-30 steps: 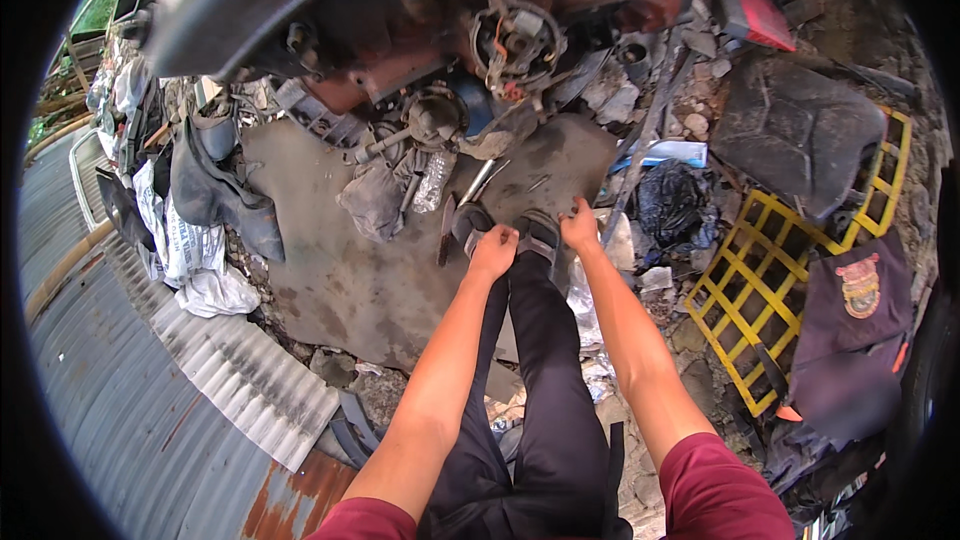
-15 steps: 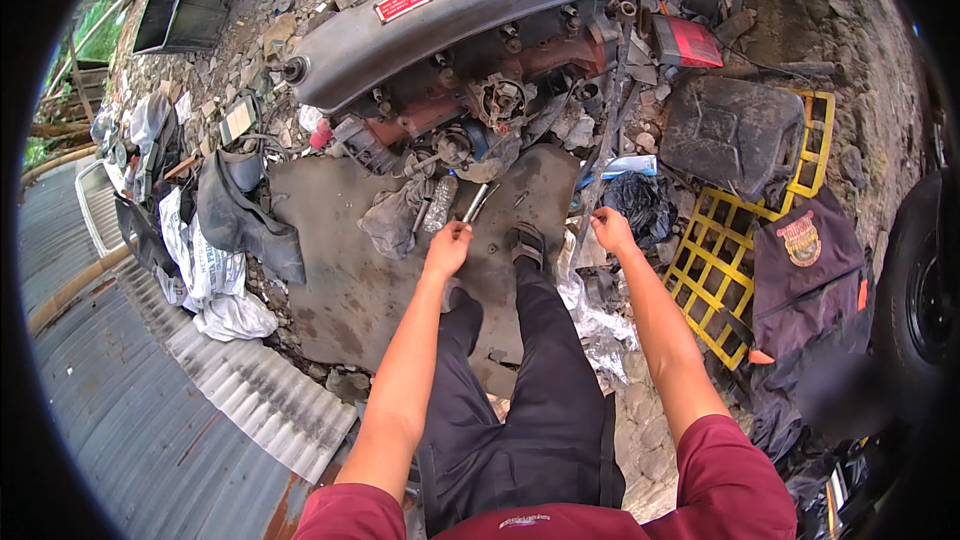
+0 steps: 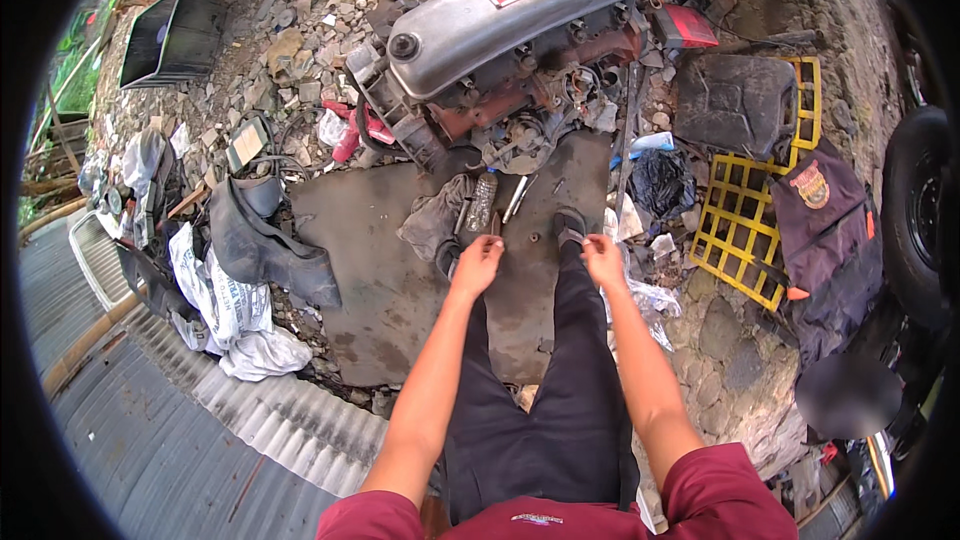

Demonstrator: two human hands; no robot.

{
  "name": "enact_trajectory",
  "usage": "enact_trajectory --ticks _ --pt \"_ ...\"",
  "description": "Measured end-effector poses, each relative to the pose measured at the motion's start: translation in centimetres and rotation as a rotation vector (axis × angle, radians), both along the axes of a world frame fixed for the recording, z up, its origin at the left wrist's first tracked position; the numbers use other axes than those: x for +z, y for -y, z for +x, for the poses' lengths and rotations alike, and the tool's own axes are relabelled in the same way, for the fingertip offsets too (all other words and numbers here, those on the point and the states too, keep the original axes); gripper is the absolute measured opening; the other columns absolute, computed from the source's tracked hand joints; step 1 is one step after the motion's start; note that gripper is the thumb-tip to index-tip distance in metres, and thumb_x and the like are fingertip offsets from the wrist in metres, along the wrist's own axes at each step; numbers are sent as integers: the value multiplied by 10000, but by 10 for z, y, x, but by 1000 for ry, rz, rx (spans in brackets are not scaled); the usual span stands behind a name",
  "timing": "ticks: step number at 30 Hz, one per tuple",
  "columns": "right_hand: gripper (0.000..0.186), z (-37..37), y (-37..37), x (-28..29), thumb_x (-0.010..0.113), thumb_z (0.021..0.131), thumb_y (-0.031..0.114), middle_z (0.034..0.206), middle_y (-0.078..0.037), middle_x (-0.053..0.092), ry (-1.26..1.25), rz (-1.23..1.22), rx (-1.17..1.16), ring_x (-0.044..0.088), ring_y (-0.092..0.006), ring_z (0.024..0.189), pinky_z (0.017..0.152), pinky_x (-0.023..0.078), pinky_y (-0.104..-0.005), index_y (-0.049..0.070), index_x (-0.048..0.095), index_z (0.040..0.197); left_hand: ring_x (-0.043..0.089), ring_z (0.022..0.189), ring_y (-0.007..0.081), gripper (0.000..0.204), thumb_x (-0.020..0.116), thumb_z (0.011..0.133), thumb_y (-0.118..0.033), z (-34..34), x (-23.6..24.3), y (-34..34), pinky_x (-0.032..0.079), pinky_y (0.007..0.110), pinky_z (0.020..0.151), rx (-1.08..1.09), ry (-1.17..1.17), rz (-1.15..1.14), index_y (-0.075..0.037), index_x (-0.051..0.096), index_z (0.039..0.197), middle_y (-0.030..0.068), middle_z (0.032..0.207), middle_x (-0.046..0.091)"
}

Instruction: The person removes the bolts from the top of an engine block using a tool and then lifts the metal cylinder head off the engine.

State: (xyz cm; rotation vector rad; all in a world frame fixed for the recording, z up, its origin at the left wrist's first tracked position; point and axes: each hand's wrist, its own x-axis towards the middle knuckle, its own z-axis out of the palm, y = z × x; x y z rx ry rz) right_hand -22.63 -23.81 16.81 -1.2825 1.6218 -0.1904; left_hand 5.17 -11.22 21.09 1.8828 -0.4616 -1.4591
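Note:
My left hand [image 3: 477, 266] is closed in a pinch above the dark flat sheet [image 3: 350, 230]. A thin brownish piece [image 3: 496, 223] shows at its fingertips; I cannot tell whether it is held. To the right, my right hand [image 3: 604, 262] has its fingers curled together beside my shoe, their contents hidden. Just beyond the left hand lie a clear plastic bottle [image 3: 481, 202], a crumpled grey rag [image 3: 437, 212] and slim metal tools [image 3: 518, 198]. Farther off stands an engine with a silver valve cover [image 3: 470, 45], touched by neither hand.
At right are a black jerrycan [image 3: 735, 105], a yellow grid crate [image 3: 742, 230], a dark cloth bag [image 3: 825, 205] and a tyre [image 3: 915, 215]. White sacks [image 3: 235, 310] and dark rubber sheeting [image 3: 265, 240] lie left, near corrugated roofing [image 3: 190, 430]. Rubble surrounds the engine.
The view has shifted, so the engine appears farther right. My hands have drawn closer together and nearer to me, the left one away from the metal tools.

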Motion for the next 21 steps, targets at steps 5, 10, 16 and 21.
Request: enact_trajectory --ticks 5,10,16,21 --pt "257 70 -79 29 706 942 225 899 -121 756 54 94 -47 737 -198 792 746 563 -341 22 709 1101 714 939 190 342 584 1027 -244 50 -2 -68 551 329 852 -67 124 77 36 650 1212 148 1049 753" --pt "266 81 -92 16 704 954 216 873 -106 739 6 93 30 720 -175 727 677 558 -334 -13 695 1089 722 914 189 364 591 1018 -267 53 -13 -71 546 326 853 -100 93 205 45 655 1193 151 1028 759" --pt "299 41 -91 -63 731 924 214 874 -120 736 -80 260 12 724 -213 730 680 565 -364 -15 677 1109 702 886 180 340 574 1025 -246 11 -90 -51 546 322 829 -235 66 165 38 649 1195 127 997 750" --pt "437 12 -64 -152 777 877 257 967 -204 730 -247 124 431 685 -399 998 857 538 -492 71 581 1220 705 934 196 307 565 1022 -222 -34 -196 -22 545 320 853 -207 -16 133 27 655 1177 130 1029 746"
